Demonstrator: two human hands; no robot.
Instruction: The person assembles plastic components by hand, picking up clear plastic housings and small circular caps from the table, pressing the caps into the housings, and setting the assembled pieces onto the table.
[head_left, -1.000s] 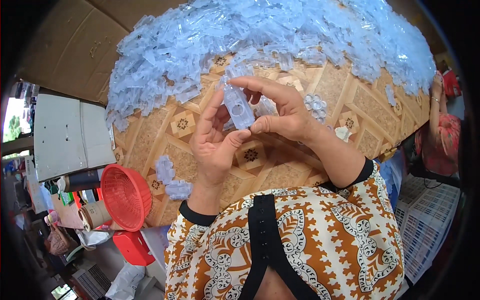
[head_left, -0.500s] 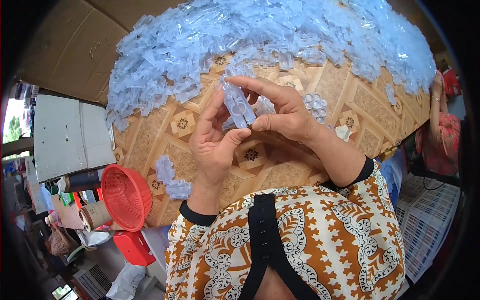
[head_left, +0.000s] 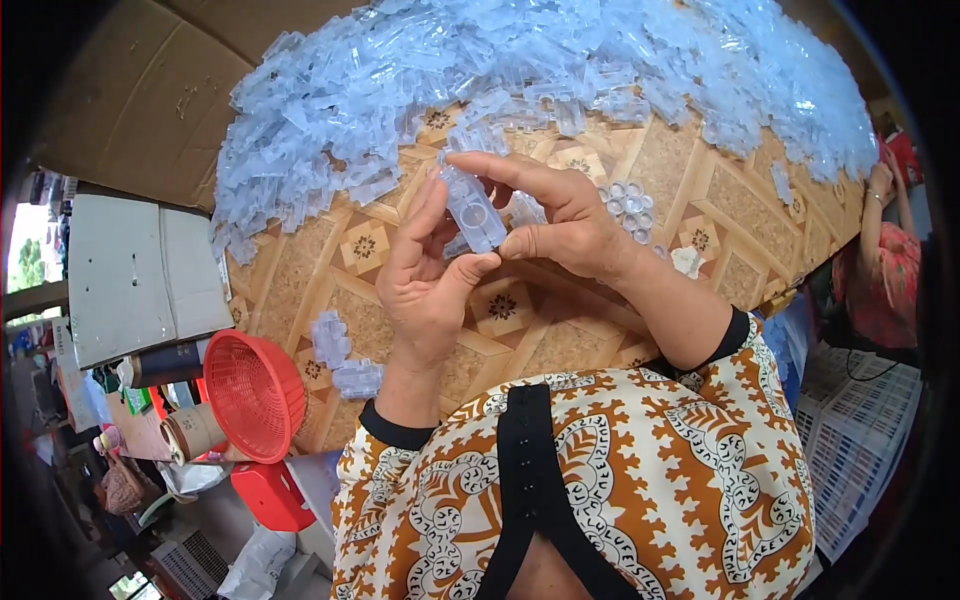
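I see both hands raised above the table (head_left: 700, 190), sharing one clear part (head_left: 472, 208), a small oblong moulding of see-through plastic. The left hand (head_left: 428, 280) has it clamped between thumb tip and fingers from below and the left; the right hand (head_left: 560, 225) closes on it from above, index finger laid along its top and thumb pressing at its lower end. The part sits tilted, clear of the tabletop, directly over the patterned surface.

Risks as I judge them:

- Grip is by fingertips only on a smooth, glossy piece. A twist or squeeze applied unevenly could shoot it out of the pinch; it would fall onto the table and be hard to tell from the rest.
- The pile (head_left: 520, 70) of like pieces lies just beyond the fingers. A dropped part landing there is effectively lost among them, and a wrist swing could sweep loose ones about.
- A round cluster (head_left: 625, 203) lies just behind the right hand, within brushing range of the knuckles.
- Two pieces (head_left: 340, 355) rest near the left table edge, close to the left forearm; a nudge could send them over toward the red basket (head_left: 255, 395) or the floor.
- Thin clear plastic may crack or whiten if forced; I cannot tell whether it is one piece or two being mated.
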